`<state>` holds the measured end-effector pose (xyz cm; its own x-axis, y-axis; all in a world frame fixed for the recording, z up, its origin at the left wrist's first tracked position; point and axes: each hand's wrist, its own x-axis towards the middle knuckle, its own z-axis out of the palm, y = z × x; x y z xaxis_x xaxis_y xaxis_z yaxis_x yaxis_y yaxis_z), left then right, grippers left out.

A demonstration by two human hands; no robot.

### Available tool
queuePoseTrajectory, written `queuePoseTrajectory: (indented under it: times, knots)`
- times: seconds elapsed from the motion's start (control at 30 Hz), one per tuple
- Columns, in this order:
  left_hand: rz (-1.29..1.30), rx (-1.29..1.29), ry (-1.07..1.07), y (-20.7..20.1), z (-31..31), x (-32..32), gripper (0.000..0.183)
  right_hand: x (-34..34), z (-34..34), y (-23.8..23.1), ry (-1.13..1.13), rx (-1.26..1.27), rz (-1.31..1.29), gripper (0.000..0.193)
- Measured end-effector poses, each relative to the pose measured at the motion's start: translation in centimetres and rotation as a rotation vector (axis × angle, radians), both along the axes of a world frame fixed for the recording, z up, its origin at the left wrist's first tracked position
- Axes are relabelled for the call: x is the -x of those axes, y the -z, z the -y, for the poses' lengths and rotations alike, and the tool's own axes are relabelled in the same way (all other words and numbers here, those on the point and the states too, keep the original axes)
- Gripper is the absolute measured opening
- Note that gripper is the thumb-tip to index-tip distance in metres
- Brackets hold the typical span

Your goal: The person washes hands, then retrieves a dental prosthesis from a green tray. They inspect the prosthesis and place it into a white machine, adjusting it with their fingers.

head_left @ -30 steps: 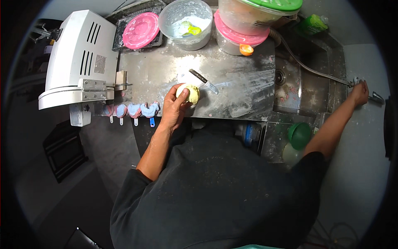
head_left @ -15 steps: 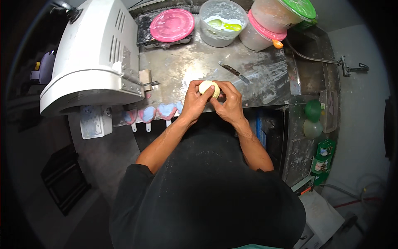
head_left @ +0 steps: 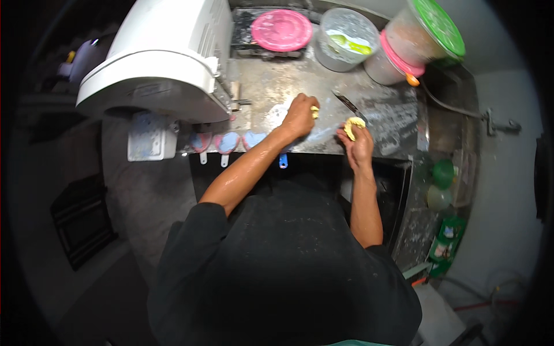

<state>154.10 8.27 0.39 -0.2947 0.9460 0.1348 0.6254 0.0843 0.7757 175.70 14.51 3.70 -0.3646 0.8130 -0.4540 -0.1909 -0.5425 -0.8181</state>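
Observation:
My left hand (head_left: 299, 117) reaches over the metal bench with its fingers closed on a yellow plaster piece (head_left: 314, 112), mostly hidden by the fingers. To its right, my right hand (head_left: 361, 147) holds up a horseshoe-shaped yellow plaster dental cast (head_left: 354, 126) between thumb and fingers. The two pieces are apart. Just beyond the right hand lies a knife (head_left: 346, 102) with a dark patterned handle. Along the bench's front edge, left of my hands, sit dental impression trays filled with pale blue material, one of them the tray (head_left: 228, 142) with a white handle.
A large white machine (head_left: 156, 69) stands on the left, with a white bin (head_left: 151, 138) below it. At the back are a pink lid (head_left: 281, 30), a tub of white powder (head_left: 346, 57) with a green scoop (head_left: 352, 44), and stacked lidded tubs (head_left: 412, 43). A sink is at right.
My hands, together on the yellow plaster before, have separated, each with a piece. The left has moved toward the bench's middle, the right to the right. The view has shifted, and a blue tray handle now shows.

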Motion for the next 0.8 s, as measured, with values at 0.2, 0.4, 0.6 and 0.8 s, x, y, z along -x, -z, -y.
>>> queuePoseTrajectory:
  times: [0.2,0.4,0.6,0.8]
  knots:
    - [-0.252,0.012,-0.135,-1.6,0.4,1.0,0.019,-0.6,-0.4,-0.6,-0.105,-0.051,0.105,0.021]
    - [-0.141,-0.05,0.072,-5.6,5.8,2.7,0.059,-0.9,0.2,-0.8,-0.129,-0.008,-0.092,0.03]
    - [0.868,0.43,0.405,-13.1,24.9,12.6,0.038,0.9,3.6,-4.0,-0.193,-0.343,0.172,0.044]
    - [0.824,0.333,-0.401,-10.8,38.0,29.8,0.024,5.7,9.3,-5.5,-0.28,-0.462,0.525,0.039]
